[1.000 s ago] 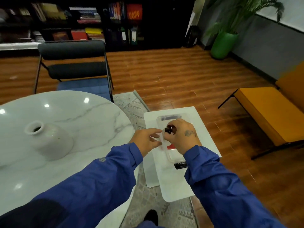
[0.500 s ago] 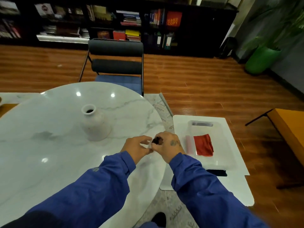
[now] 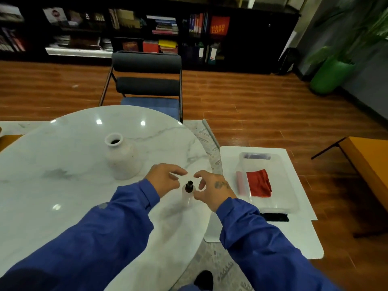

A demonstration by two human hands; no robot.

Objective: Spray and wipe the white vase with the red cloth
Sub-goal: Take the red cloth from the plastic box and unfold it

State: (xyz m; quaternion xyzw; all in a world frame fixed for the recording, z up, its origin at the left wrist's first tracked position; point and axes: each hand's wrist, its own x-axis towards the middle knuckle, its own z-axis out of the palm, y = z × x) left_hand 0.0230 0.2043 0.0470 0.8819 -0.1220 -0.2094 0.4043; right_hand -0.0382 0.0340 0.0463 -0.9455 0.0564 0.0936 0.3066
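- The vase (image 3: 122, 158) stands upright on the round marble bench (image 3: 63, 185), left of and beyond both hands, touched by neither.
- A small clear spray bottle (image 3: 189, 191) with a black top stands upright on the bench near its right edge, between the two hands.
- The left hand (image 3: 165, 177) hovers just left of the bottle with its fingers loosely curled. A pale blur sits at its fingertips, and I cannot tell whether it pinches anything.
- The right hand (image 3: 212, 187) is just right of the bottle, its fingers bent and spread apart, clear of the black top. The thumb lies close to the bottle's side, but contact cannot be told.
- The red cloth (image 3: 259, 183) lies crumpled in a clear box (image 3: 291, 185) on a low white side bench (image 3: 302, 227) to the right, well apart from the vase.
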